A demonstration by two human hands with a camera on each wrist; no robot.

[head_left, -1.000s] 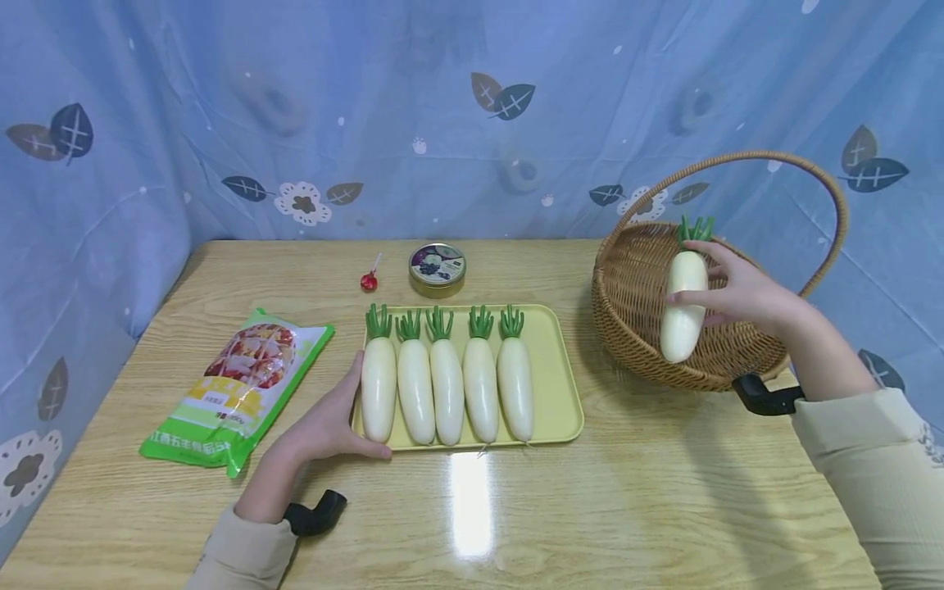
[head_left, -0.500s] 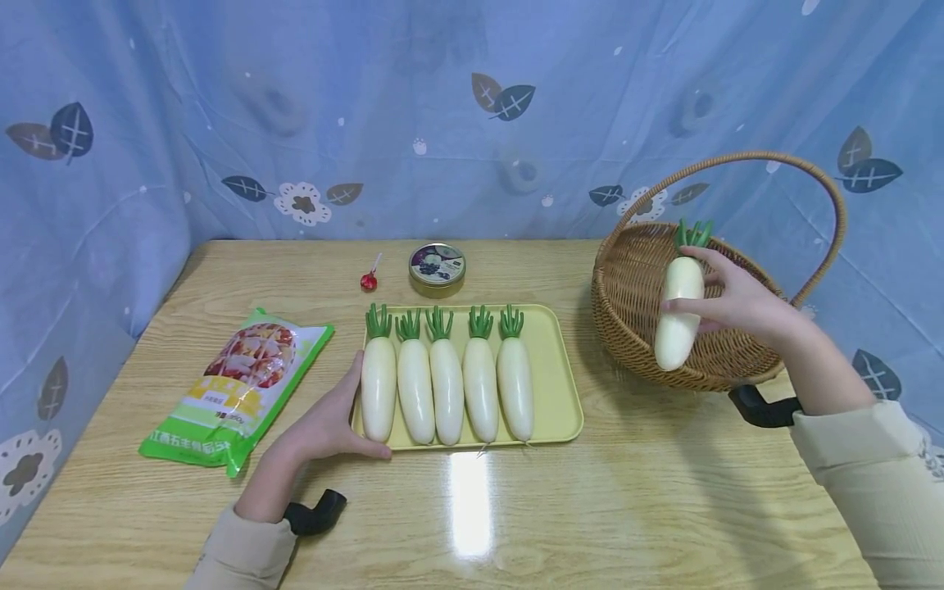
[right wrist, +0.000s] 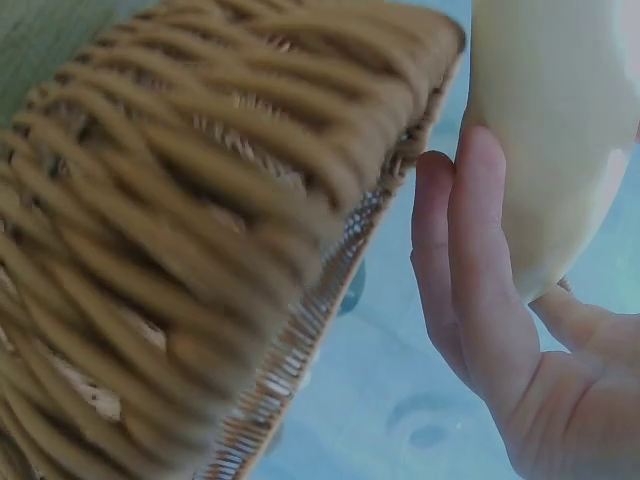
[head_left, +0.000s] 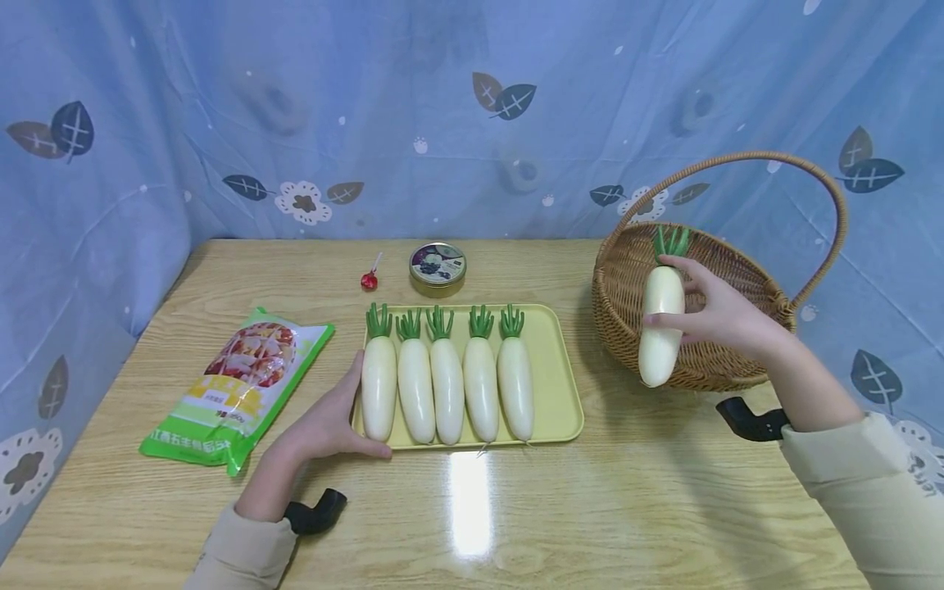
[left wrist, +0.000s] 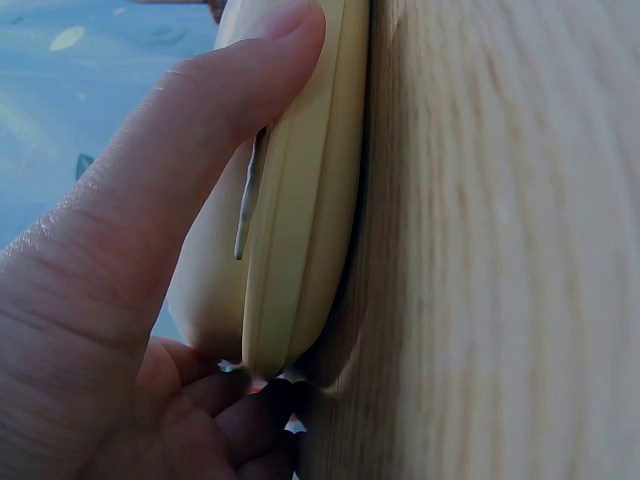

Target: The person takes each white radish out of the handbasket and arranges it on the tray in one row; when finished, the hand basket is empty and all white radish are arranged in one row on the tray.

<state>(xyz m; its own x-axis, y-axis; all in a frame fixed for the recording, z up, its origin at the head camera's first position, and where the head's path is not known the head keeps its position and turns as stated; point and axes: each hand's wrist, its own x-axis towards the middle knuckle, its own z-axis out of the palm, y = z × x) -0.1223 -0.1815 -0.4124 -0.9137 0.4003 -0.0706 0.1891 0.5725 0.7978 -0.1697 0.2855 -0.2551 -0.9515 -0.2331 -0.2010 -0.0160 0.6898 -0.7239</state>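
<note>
In the head view my right hand [head_left: 708, 311] grips a white radish [head_left: 662, 328] with a green leafy top, held over the front-left part of the wicker basket [head_left: 730, 369]. The right wrist view shows the radish [right wrist: 550, 130] between fingers and thumb, apart from the basket's woven wall [right wrist: 180, 220]. My left hand [head_left: 328, 422] holds the front-left corner of a pale yellow tray [head_left: 553, 377]. Its thumb lies over the tray's rim [left wrist: 310, 200] in the left wrist view, its other fingers at the corner. Several white radishes [head_left: 446, 393] lie side by side on the tray.
A green and white food bag [head_left: 239, 385] lies left of the tray. Behind the tray are a red lollipop [head_left: 369, 281] and a round tin [head_left: 437, 270]. The basket's tall handle [head_left: 767, 156] arches above it. A blue patterned curtain [head_left: 413, 98] backs the table.
My right hand has moved left and slightly toward the front with the radish, from over the basket's middle to its front-left rim. My left hand and the tray stay put.
</note>
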